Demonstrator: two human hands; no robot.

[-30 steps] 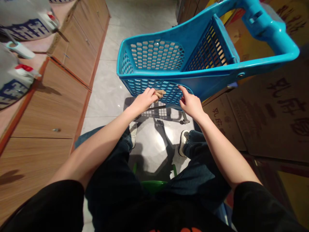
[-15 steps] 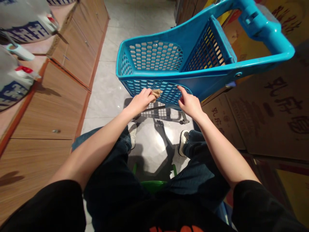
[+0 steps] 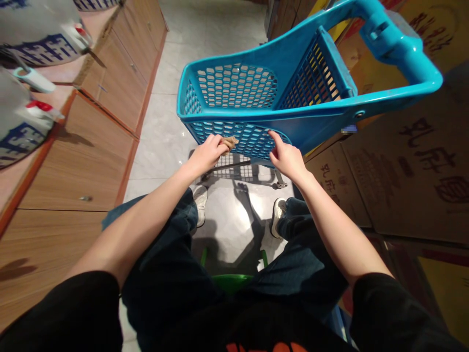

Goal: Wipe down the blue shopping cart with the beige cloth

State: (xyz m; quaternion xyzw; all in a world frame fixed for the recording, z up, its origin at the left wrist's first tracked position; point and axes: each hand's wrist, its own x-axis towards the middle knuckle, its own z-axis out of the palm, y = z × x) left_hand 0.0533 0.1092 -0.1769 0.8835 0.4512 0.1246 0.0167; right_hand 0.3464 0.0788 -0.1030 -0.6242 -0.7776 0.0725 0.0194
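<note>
A blue plastic shopping cart (image 3: 293,105) stands tilted in front of me, its mesh basket empty. My left hand (image 3: 207,154) is closed on a small tan cloth (image 3: 229,143) and presses it against the mesh of the basket's near wall. My right hand (image 3: 287,157) rests against the same wall further right, fingers curled with the index finger touching the mesh. I sit on a green stool (image 3: 232,279), knees apart, with the cart's metal frame (image 3: 238,168) between my feet.
Wooden cabinets (image 3: 91,151) line the left, with large water jugs (image 3: 40,36) on top. Brown cardboard boxes (image 3: 410,166) with printed characters are stacked at the right. Pale tiled floor (image 3: 168,132) runs ahead between them.
My left hand with the cloth has slid a little to the left and up along the mesh. The cart and my right hand have barely shifted.
</note>
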